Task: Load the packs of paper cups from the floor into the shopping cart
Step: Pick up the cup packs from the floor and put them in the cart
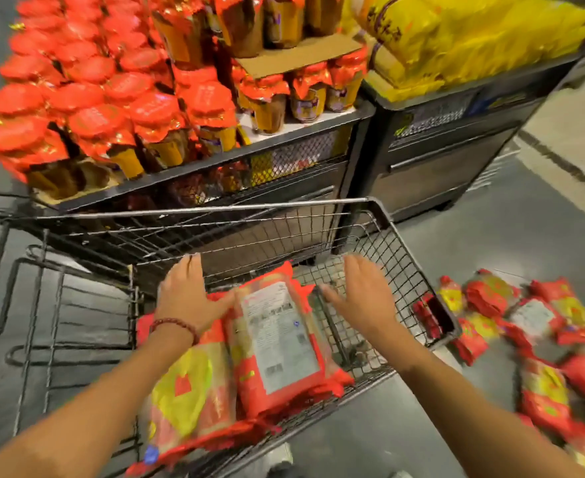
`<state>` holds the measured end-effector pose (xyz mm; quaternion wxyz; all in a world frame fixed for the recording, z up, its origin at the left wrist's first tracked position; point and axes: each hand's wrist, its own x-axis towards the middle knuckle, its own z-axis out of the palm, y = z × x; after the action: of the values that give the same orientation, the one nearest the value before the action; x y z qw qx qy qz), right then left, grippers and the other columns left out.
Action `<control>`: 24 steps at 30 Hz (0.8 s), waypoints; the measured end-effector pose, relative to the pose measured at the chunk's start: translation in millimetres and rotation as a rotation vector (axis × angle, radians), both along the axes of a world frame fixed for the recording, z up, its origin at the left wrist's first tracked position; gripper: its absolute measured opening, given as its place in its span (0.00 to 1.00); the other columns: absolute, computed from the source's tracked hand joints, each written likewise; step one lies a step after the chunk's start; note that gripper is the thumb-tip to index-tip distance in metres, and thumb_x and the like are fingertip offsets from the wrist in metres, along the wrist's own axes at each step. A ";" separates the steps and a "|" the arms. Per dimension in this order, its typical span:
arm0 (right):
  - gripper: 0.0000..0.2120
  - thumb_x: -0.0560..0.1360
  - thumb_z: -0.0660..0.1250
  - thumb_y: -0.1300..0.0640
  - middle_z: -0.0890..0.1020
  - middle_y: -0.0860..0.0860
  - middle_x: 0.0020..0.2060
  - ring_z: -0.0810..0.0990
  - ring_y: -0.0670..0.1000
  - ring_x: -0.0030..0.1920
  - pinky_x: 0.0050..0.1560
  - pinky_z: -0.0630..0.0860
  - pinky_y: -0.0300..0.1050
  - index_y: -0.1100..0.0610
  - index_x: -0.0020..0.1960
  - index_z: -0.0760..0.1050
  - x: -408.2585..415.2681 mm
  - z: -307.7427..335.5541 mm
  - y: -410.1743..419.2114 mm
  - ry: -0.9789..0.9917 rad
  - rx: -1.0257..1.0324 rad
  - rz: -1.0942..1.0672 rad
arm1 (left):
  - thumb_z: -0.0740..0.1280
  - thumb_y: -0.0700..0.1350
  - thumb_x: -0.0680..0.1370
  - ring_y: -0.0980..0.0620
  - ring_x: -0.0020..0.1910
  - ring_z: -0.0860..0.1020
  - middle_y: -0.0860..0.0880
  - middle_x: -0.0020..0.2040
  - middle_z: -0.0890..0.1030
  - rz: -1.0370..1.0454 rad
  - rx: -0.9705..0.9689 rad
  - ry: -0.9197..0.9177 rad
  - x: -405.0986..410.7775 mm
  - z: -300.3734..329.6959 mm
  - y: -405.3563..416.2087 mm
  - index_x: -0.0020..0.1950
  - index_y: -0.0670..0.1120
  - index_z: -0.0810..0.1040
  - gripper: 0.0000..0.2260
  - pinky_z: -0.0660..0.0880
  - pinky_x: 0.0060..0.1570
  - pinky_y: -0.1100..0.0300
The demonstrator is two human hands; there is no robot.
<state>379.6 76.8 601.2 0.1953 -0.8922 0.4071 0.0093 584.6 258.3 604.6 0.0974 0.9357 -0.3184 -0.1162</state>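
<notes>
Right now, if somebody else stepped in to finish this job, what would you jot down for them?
Left hand: open, palm resting on the packs in the cart, holding nothing.
Right hand: open, hovering above the cart's bare mesh, empty.
Shopping cart: holds at least two packs of paper cups, one showing its white label, another with a yellow front to its left.
Floor pile: several packs lie scattered to the right of the cart.
Done: the first few packs are loaded.
Left: carry the floor packs over; the cart's right side has room.
</notes>
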 end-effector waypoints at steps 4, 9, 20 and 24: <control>0.29 0.78 0.68 0.47 0.73 0.58 0.70 0.70 0.61 0.70 0.68 0.70 0.54 0.62 0.72 0.69 -65.7 48.5 -64.5 -0.040 -0.190 -0.044 | 0.63 0.66 0.71 0.43 0.75 0.60 0.41 0.76 0.60 -0.398 -0.061 -0.205 -40.7 57.3 -126.0 0.77 0.41 0.53 0.44 0.60 0.71 0.43; 0.30 0.72 0.76 0.53 0.78 0.67 0.64 0.76 0.68 0.64 0.59 0.78 0.62 0.68 0.67 0.74 -161.5 73.9 -142.2 -0.078 -0.371 -0.248 | 0.59 0.69 0.71 0.41 0.73 0.61 0.41 0.75 0.61 -0.743 -0.102 -0.383 -130.4 98.2 -266.0 0.77 0.43 0.51 0.45 0.62 0.69 0.39; 0.27 0.70 0.68 0.47 0.81 0.65 0.53 0.81 0.68 0.52 0.49 0.80 0.57 0.66 0.60 0.78 -409.8 -12.6 -364.5 0.065 -0.376 -0.548 | 0.62 0.66 0.72 0.41 0.76 0.57 0.42 0.77 0.57 -1.099 -0.100 -0.311 -388.9 23.4 -551.0 0.78 0.46 0.51 0.43 0.52 0.71 0.38; 0.29 0.71 0.62 0.44 0.82 0.65 0.52 0.82 0.67 0.51 0.47 0.81 0.57 0.67 0.59 0.79 -460.0 -81.8 -434.8 0.095 -0.375 -0.575 | 0.61 0.66 0.72 0.42 0.76 0.56 0.42 0.78 0.56 -1.164 -0.030 -0.288 -442.1 -54.6 -627.4 0.78 0.45 0.51 0.43 0.52 0.71 0.38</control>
<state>-80.4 -358.0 519.4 0.0034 -0.7600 0.6450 -0.0797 142.5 -369.2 550.0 -0.0132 0.6124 -0.7902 -0.0181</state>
